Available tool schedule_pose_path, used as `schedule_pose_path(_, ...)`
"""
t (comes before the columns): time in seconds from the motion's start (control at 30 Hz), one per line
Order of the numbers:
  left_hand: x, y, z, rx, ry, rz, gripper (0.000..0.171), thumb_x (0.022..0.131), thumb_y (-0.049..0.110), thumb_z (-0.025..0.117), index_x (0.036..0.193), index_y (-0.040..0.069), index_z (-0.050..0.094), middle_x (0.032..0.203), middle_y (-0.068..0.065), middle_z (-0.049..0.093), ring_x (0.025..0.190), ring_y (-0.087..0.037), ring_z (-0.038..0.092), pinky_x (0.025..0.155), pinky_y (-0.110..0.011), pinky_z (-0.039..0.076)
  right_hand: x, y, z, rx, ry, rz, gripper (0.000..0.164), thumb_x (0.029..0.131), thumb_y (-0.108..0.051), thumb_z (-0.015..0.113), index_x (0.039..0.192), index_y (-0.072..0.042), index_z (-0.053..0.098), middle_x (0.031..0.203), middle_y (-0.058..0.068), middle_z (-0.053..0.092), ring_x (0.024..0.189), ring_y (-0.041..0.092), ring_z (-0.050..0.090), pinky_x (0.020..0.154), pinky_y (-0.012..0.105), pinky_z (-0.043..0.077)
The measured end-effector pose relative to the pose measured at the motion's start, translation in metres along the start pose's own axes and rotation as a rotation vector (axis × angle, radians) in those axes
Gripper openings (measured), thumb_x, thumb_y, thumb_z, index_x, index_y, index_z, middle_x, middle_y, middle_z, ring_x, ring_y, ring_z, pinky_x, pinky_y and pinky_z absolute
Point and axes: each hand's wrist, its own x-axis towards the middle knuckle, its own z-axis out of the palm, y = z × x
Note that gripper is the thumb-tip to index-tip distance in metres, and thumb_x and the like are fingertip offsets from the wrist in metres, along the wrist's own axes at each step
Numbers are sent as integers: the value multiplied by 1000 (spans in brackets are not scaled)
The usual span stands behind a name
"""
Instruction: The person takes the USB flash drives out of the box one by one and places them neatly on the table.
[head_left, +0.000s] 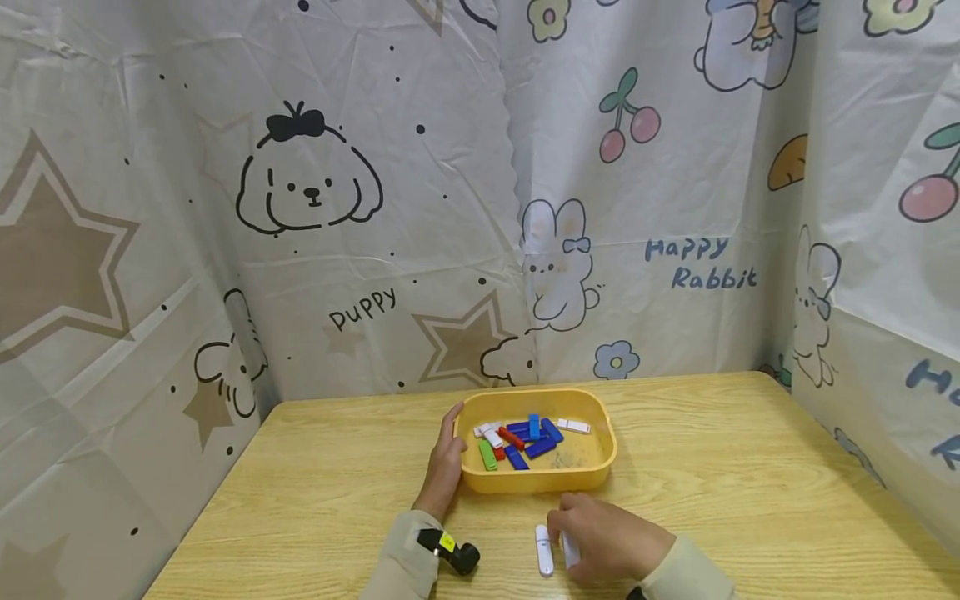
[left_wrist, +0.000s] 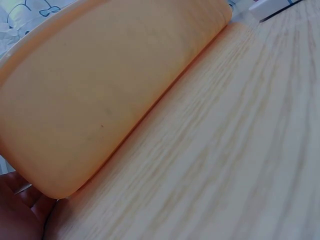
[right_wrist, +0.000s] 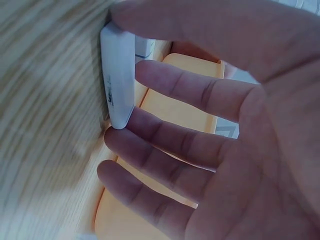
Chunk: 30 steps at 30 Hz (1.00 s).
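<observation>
From my station I see a printed curtain (head_left: 427, 200) around the back and sides of a wood-grained tabletop (head_left: 345, 500). A yellow tray (head_left: 536, 482) sits near the tabletop's back edge. The right hand (head_left: 611, 537) pinches a white stick (right_wrist: 117, 80) before the tray's front edge; the left hand (head_left: 441, 467) lays extended fingers along its left edge. Beside the held stick lies a second white stick (head_left: 544, 550).

On my feed I read the tub (head_left: 534, 481) as plain yellow, the USB sticks (head_left: 540, 447) blue, red, green and white; the table (head_left: 750, 467) is pale yellow woodgrain, the sleeves (head_left: 401, 558) beige, the off-white curtain (head_left: 442, 167) printed with brown stars (head_left: 60, 242), pink cherries (head_left: 644, 124) and blue lettering (head_left: 701, 267).
</observation>
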Motion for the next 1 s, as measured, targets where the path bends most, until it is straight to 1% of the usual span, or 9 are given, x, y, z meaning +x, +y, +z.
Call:
schedule_pose_path(0.23,1,-2,1,-9,9,-11,62,91,4,31,151,20,26,157,-8,24,143,-31,20,113,-55,13,0,0,2,-31,25,-25,33,68,-19,79,97,-27,65,88,-10,48,75,5,43,66,23,43)
schedule_pose_path(0.4,1,-3,2,2,9,-10,63,91,5,32,151,21,26,157,-9,24,143,-32,20,113,-56,13,-1,0,1,-32,9,4,36,70,-21,80,102,-26,65,91,-10,50,77,6,44,68,25,45)
schedule_pose_path(0.57,1,-2,2,-2,6,-11,62,91,7,32,151,23,27,158,-6,24,144,-30,20,113,-55,12,-1,-1,0,-24,-6,26,38,70,-21,79,104,-25,64,93,-10,50,78,6,45,69,25,46)
schedule_pose_path(0.8,1,-1,1,-5,-2,-3,62,91,6,31,151,21,26,158,-8,23,143,-31,20,113,-56,12,-1,-3,0,-22,-3,28,41,71,-21,79,108,-24,62,92,-10,49,77,6,44,68,25,45)
schedule_pose_path(1.0,1,-2,0,3,2,4,63,91,5,31,151,20,26,158,-9,23,143,-32,19,113,-56,12,0,-3,0,-7,-8,45,48,71,-22,80,115,-24,60,97,-10,51,80,7,45,69,25,45)
